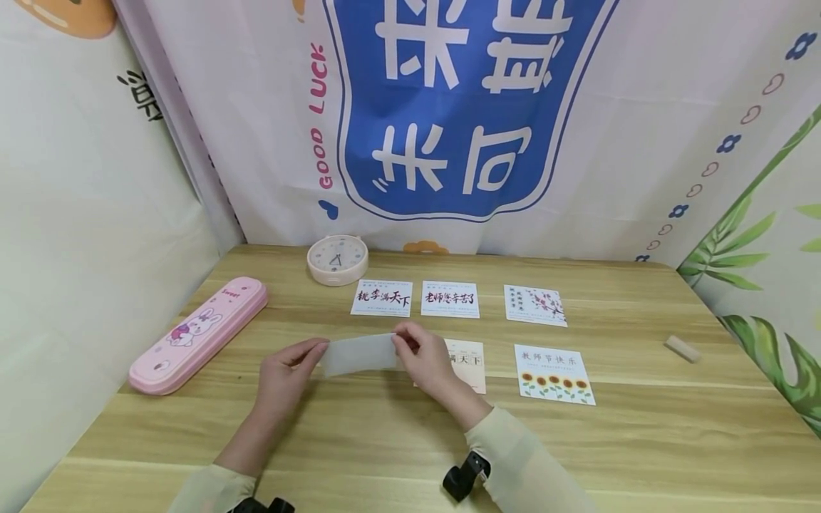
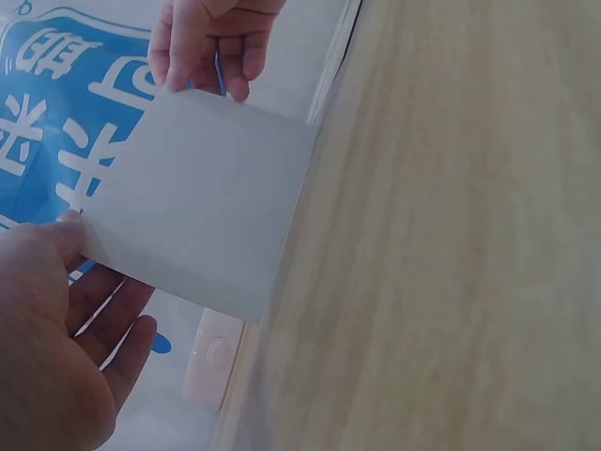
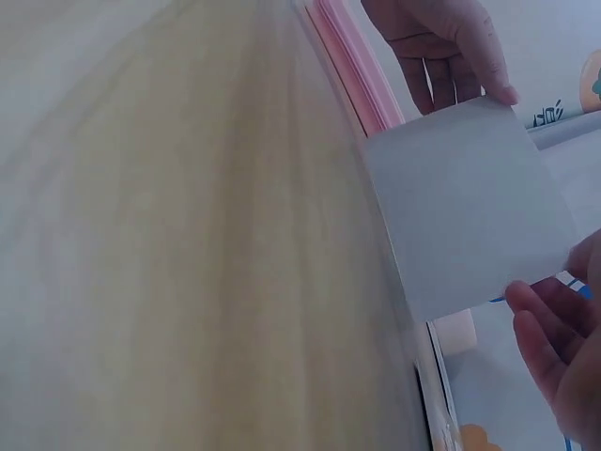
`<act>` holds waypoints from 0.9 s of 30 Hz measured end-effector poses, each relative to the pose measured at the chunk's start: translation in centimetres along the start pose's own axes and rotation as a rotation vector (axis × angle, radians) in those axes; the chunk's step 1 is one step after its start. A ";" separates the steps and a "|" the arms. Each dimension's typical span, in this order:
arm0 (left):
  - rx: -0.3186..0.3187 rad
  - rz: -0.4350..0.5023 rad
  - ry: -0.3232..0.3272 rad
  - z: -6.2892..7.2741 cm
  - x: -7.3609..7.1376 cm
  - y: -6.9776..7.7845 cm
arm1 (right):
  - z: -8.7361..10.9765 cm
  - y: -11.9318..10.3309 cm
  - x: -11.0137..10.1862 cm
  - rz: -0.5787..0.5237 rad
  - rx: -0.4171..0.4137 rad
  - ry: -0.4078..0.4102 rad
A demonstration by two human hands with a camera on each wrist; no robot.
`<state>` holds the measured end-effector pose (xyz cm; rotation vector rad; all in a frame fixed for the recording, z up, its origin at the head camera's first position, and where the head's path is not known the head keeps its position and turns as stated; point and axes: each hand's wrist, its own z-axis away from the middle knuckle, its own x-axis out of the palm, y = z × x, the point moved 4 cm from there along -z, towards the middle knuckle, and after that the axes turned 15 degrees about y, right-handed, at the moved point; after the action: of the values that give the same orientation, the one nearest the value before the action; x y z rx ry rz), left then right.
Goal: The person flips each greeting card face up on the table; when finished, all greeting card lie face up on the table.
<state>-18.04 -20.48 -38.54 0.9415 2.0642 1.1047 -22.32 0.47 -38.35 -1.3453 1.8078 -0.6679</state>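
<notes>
A plain whitish square card [image 1: 360, 355] is held up tilted over the wooden table [image 1: 359, 456], its blank side facing me. My left hand [image 1: 285, 374] pinches its left edge near the upper corner. At the opposite edge, my right hand [image 1: 430, 360] pinches it between thumb and fingers. Both wrist views show the blank face of the card [image 2: 202, 197] stretched between the two hands. Behind the right hand lies a cream card [image 1: 473, 367] with printed characters, partly hidden by that hand and wrist.
Beyond the hands lie two cards with dark red lettering [image 1: 383, 298], a blossom card [image 1: 535, 305] and a sunflower card [image 1: 554, 374]. A pink pencil case [image 1: 199, 335] is at left, a round clock [image 1: 337, 260] at the back, a small beige block [image 1: 683, 349] at right.
</notes>
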 end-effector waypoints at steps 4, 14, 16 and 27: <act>-0.010 0.024 -0.027 0.0 0.0 -0.6 | 0.1 -0.1 0.0 -0.028 0.029 0.003; -0.070 -0.004 -0.163 0.0 0.1 -0.9 | 0.3 -2.3 -0.6 -0.075 0.158 -0.046; -0.077 -0.022 -0.190 0.0 0.1 -1.1 | 0.5 -1.3 -0.3 -0.077 0.185 -0.073; -0.147 -0.058 -0.247 0.0 0.2 -1.5 | 1.3 1.4 0.6 0.080 0.252 -0.185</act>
<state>-18.55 -20.94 -39.87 0.8914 1.7753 1.0380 -22.13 0.38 -40.30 -1.1228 1.5645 -0.6795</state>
